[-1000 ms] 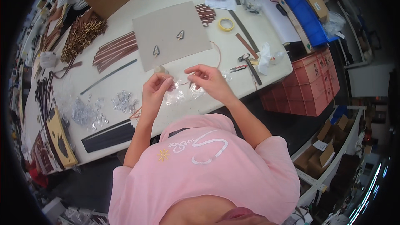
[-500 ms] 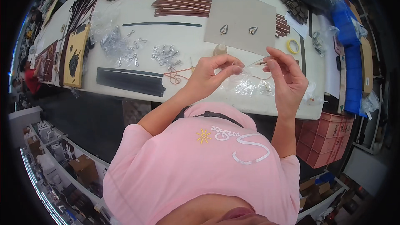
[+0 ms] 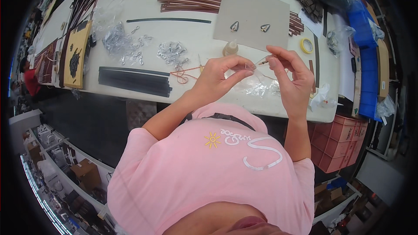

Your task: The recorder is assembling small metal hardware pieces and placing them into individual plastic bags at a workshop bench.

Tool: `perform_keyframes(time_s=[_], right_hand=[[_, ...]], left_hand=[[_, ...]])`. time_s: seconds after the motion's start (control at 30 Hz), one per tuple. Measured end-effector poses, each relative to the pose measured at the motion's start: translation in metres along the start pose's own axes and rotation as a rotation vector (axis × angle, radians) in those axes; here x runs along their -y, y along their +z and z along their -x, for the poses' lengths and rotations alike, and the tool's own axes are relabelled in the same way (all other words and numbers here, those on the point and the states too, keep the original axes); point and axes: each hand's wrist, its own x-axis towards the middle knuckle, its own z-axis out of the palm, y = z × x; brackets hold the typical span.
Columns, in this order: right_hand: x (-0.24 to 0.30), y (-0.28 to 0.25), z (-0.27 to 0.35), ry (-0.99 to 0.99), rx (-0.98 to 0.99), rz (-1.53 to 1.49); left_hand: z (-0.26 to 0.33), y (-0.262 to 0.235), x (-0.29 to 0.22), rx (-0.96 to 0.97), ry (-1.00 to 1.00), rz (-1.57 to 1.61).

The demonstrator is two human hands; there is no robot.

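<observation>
Hands meet above the near edge of the white worktable, seen from the head camera looking down over a pink shirt. The left hand has thumb and forefinger pinched narrow on something very small — too small to name — while the other fingers curl loosely under. The right hand is raised just beside it, its thumb and forefinger closed on a thin stick-like piece whose tip points toward the left hand's pinch; the remaining fingers are bent and spread. Directly beneath both hands, on the table, lies a crumpled clear plastic bag, and just left of it an orange cord loop. Farther onto the table from the hands stands a small glue bottle, near the edge of a grey cardboard sheet that carries two small metal clips. To the left of the bottle are scattered silver metal fittings, and nearer the table's front edge a stack of black strips. Brown leather strips lie beyond the cardboard — a roll of yellow tape sits to its right, and red crates stand below the table's right end.
</observation>
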Motion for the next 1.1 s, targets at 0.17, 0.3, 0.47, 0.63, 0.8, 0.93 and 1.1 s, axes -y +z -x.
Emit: perform_keyframes(time_s=[0.17,0.3,0.47,0.63,0.8,0.93,1.1], right_hand=[[-0.002,0.001,0.001,-0.031,0.068,0.065],[-0.004,0.001,0.001,-0.127,0.183,0.232],[0.003,0.004,-0.001,-0.093,0.208,0.242],[-0.011,0.006,-0.007,-0.305,0.275,0.282],[0.002,0.016,-0.006,-0.171,0.083,0.314],[-0.007,0.012,-0.007,0.115,0.177,0.130],[-0.012,0.006,-0.010,0.088,0.063,0.076]], left_hand=[[-0.002,0.004,0.002,0.027,0.003,0.043],[-0.003,0.007,0.008,0.016,-0.057,0.140],[-0.006,0.015,0.016,-0.066,-0.066,0.374],[-0.010,0.013,0.019,-0.078,-0.082,0.557],[-0.011,0.011,0.019,-0.164,-0.109,0.625],[-0.011,0.011,0.019,-0.179,-0.145,0.681],[-0.011,0.001,0.007,-0.250,-0.128,0.607]])
